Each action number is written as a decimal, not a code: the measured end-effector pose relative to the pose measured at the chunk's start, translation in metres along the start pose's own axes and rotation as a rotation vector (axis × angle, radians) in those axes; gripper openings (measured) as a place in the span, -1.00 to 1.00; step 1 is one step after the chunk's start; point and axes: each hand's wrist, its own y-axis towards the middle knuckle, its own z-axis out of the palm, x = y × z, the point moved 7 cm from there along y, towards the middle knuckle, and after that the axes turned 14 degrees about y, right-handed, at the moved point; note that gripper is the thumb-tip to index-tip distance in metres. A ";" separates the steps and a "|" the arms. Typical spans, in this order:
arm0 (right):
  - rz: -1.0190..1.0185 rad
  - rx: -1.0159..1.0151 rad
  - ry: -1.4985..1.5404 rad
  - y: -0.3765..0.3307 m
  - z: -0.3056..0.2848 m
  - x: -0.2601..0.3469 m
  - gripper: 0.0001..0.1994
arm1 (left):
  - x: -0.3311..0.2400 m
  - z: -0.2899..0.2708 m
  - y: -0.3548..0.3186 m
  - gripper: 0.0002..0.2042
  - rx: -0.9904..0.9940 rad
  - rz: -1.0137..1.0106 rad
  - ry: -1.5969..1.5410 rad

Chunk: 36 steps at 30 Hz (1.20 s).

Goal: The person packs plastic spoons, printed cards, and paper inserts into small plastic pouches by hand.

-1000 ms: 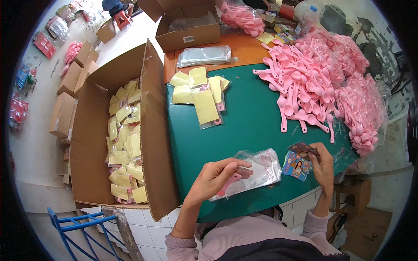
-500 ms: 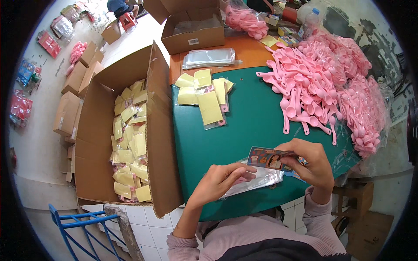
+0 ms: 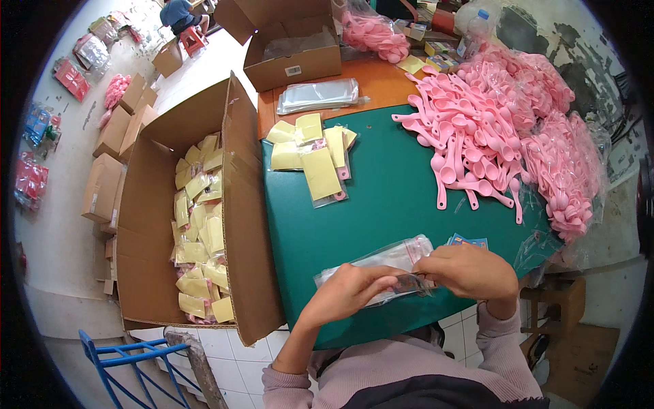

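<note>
Closest to my head camera are the wearer's lilac sleeves (image 3: 504,347), and just past them both hands come together above the green tabletop (image 3: 368,198). I see the left hand (image 3: 351,290) pinching a clear bag (image 3: 413,285) between thumb and fingers. The right hand (image 3: 473,271) has its fingers bent and its tips drawn in close to the left's, over the bag; from here I can't tell what they grasp, as the knuckles cover it. A stack of clear bags (image 3: 388,258) lies slantwise right beneath and beyond the hands, and a small stack of printed cards (image 3: 470,240) peeks out behind the right hand. Off to my left, a blue metal frame (image 3: 129,351) stands on the floor by a tall open carton (image 3: 255,204), which holds many yellow-backed packets (image 3: 211,228). Farther up the table I have a little cluster of similar packets (image 3: 320,170), and to the right a heap of loose pink spoons (image 3: 477,146), with bagged spoons (image 3: 562,170) pressed against it. Beyond, on an orange surface (image 3: 378,85), sit another pile of clear bags (image 3: 317,95) and a small open box (image 3: 293,68). Deep in the room, a person (image 3: 178,15) sits on a red stool (image 3: 193,39).
</note>
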 end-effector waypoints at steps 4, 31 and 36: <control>-0.088 -0.093 0.098 0.014 0.008 0.006 -0.74 | -0.006 0.008 -0.001 -0.60 0.016 0.032 0.055; 0.099 -0.485 0.802 0.009 0.009 -0.046 -0.86 | 0.033 -0.010 -0.028 -0.43 -0.055 -0.196 -0.256; 0.005 -0.762 0.627 0.006 -0.003 -0.033 -0.85 | 0.038 -0.007 -0.042 -0.35 -0.552 -0.162 -0.190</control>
